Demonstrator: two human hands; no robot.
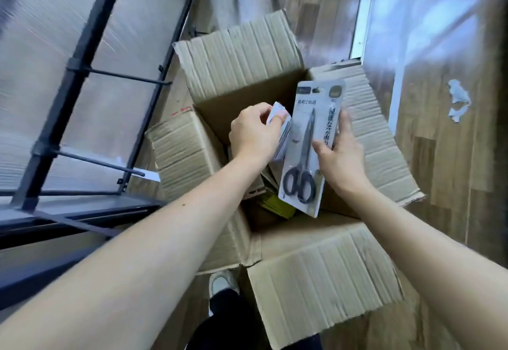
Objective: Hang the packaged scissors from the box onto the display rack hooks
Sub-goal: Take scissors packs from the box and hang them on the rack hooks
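Note:
An open cardboard box (242,63) stands on the floor below me, flaps spread. My right hand (339,154) grips a white card pack of black-handled scissors (308,154) above the box, thumb on its front and fingers behind its right edge. My left hand (254,132) holds a small stack of similar white packs (283,132) by their top edge, just left of that pack. More packs (275,204) lie deep in the box, mostly hidden. The black display rack (79,74) stands at the left with two bare hooks (129,78) sticking out toward the box.
A second hook (99,161) sits lower on the rack, near the box's left flap. Wood-look floor (453,157) lies to the right with a scrap of white paper (457,101). My shoe (221,283) shows beside the near flap.

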